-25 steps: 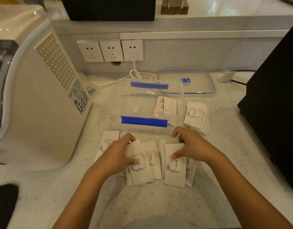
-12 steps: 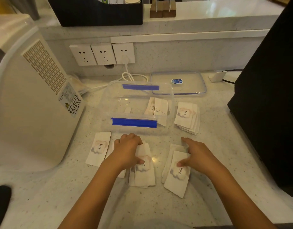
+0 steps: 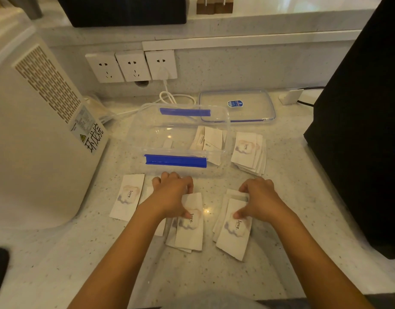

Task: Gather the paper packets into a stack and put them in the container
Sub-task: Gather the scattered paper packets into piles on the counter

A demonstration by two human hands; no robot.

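White paper packets printed "love." lie on the speckled counter. My left hand (image 3: 173, 195) presses on a small pile of packets (image 3: 189, 228), fingers curled over its top edge. My right hand (image 3: 260, 200) rests on a second small pile (image 3: 235, 235), thumb on the top packet. A single packet (image 3: 127, 196) lies flat to the left, and another stack (image 3: 248, 152) sits right of the clear container (image 3: 176, 162). The container has blue clips and holds a few packets (image 3: 211, 140) at its right end.
The container's clear lid (image 3: 236, 105) lies behind it. A large white appliance (image 3: 36, 141) stands at the left, a black box (image 3: 361, 130) at the right. Wall sockets (image 3: 131, 65) and a white cable (image 3: 169, 97) are at the back.
The packets in front of me have been split into two separate piles, one under each hand. My hands have moved apart, and the view has shifted slightly.
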